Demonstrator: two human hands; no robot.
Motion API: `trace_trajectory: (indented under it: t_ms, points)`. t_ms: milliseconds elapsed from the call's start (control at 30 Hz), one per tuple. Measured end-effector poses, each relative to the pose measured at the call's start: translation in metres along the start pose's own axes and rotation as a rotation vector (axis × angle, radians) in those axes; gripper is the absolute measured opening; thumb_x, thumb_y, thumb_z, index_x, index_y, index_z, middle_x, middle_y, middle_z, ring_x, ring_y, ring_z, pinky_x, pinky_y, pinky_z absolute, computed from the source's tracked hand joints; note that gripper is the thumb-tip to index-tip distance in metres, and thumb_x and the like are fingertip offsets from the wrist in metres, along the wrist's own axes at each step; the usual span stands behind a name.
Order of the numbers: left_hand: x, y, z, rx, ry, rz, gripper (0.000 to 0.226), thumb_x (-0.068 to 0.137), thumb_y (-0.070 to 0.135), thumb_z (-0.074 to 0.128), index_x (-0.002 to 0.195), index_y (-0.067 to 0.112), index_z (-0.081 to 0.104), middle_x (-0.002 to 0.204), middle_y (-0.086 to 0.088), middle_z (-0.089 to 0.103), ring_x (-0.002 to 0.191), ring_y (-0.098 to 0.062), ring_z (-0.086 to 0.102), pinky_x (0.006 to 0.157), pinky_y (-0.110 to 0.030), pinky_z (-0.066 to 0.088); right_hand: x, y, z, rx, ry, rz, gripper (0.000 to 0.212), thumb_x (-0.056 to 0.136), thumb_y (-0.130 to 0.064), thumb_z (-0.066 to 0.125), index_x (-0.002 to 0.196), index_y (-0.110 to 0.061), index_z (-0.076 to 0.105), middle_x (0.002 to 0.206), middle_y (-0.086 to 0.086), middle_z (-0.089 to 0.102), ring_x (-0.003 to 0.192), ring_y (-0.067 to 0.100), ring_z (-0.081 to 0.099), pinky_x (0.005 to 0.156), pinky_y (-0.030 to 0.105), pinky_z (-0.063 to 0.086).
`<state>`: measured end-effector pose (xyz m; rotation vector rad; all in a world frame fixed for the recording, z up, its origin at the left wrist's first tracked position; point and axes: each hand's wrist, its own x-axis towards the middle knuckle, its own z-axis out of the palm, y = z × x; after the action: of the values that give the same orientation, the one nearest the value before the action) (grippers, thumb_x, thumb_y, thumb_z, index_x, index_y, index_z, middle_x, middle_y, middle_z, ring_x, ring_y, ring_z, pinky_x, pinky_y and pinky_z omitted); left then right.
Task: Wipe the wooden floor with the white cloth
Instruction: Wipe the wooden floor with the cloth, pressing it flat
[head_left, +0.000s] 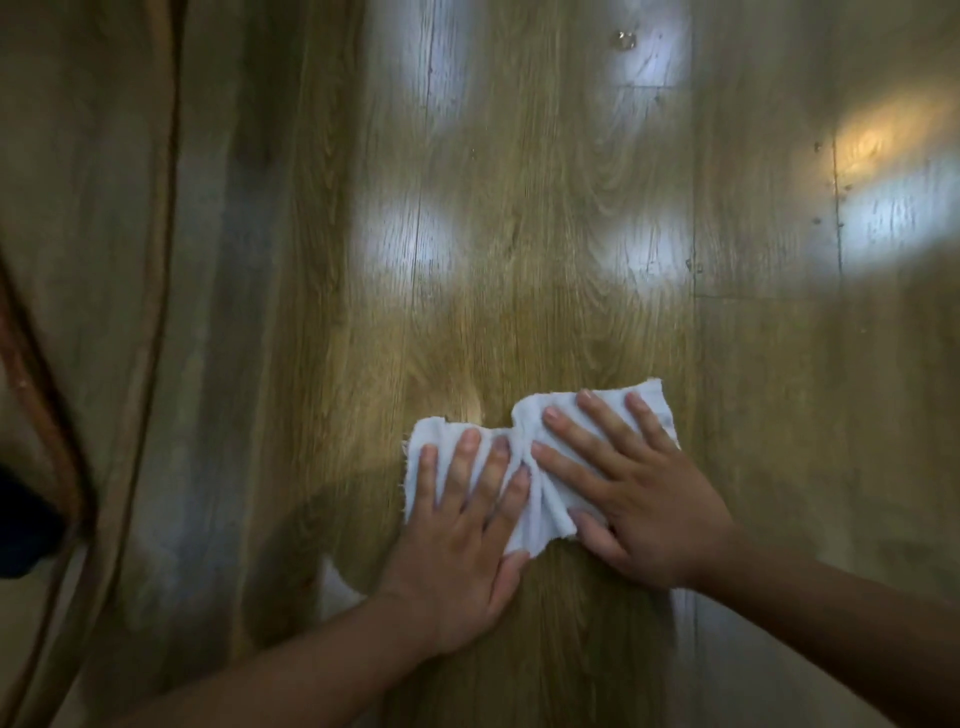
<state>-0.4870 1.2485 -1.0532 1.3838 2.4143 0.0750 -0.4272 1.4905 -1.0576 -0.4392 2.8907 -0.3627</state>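
A small white cloth with frayed edges lies bunched on the wooden floor, low in the middle of the view. My left hand presses flat on its left half, fingers straight and spread. My right hand presses flat on its right half, fingers spread toward the upper left. The two hands nearly meet at the cloth's middle, where the fabric wrinkles up between them.
Glossy planks run away from me, with several bright light reflections. A small shiny drop or speck sits far ahead. At the left a brown curved edge and a dark object border the floor.
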Motion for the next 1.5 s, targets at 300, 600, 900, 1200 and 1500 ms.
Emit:
trace_trajectory:
  t_ms: [300,600,900,1200,1500]
  points:
    - [0.080,-0.069,-0.035,0.060,-0.008,-0.087,0.075,0.099,0.056,0.013,0.159,0.017,-0.010,0.165,-0.008,-0.020,0.151,-0.028,-0.022,0.122,-0.055,-0.006,0.065,0.082,-0.039,-0.102,-0.063,0.073,0.065,0.098,-0.054,0.022,0.158,-0.030,0.014,0.166,0.000,0.008,0.154,0.028,0.001,0.122,0.056,0.003]
    - [0.088,-0.066,-0.042,0.044,0.003,-0.157,0.067,0.100,0.054,0.010,0.159,0.029,-0.008,0.165,-0.005,-0.022,0.149,-0.030,-0.026,0.120,-0.059,-0.006,0.062,0.062,-0.038,-0.039,-0.049,0.221,0.062,0.099,-0.051,0.016,0.158,-0.032,0.009,0.166,-0.002,0.002,0.153,0.024,-0.010,0.122,0.056,0.001]
    - [0.094,-0.070,-0.048,-0.018,0.055,-0.147,0.067,0.093,0.056,0.032,0.156,0.037,0.018,0.166,-0.005,0.010,0.153,-0.030,-0.009,0.120,-0.059,-0.008,0.044,0.053,-0.030,-0.021,0.003,0.202,0.059,0.100,-0.048,0.026,0.157,-0.031,0.021,0.166,0.000,0.013,0.154,0.028,0.005,0.119,0.061,0.014]
    - [0.094,-0.068,-0.042,0.043,0.032,-0.071,0.063,0.103,0.053,0.017,0.159,0.033,-0.005,0.166,-0.002,-0.018,0.151,-0.032,-0.021,0.118,-0.063,-0.008,0.044,0.054,-0.029,-0.038,-0.004,0.196,0.060,0.100,-0.049,0.024,0.157,-0.031,0.020,0.166,0.001,0.011,0.154,0.027,0.002,0.119,0.061,0.013]
    - [0.011,-0.028,-0.010,-0.075,0.054,0.045,0.062,0.100,0.051,0.040,0.158,0.036,0.021,0.168,0.002,0.011,0.153,-0.037,0.005,0.114,-0.068,0.009,-0.024,-0.018,0.011,0.030,0.081,0.143,0.066,0.091,-0.041,0.047,0.154,-0.025,0.034,0.164,0.004,0.022,0.151,0.033,0.018,0.114,0.064,0.021]
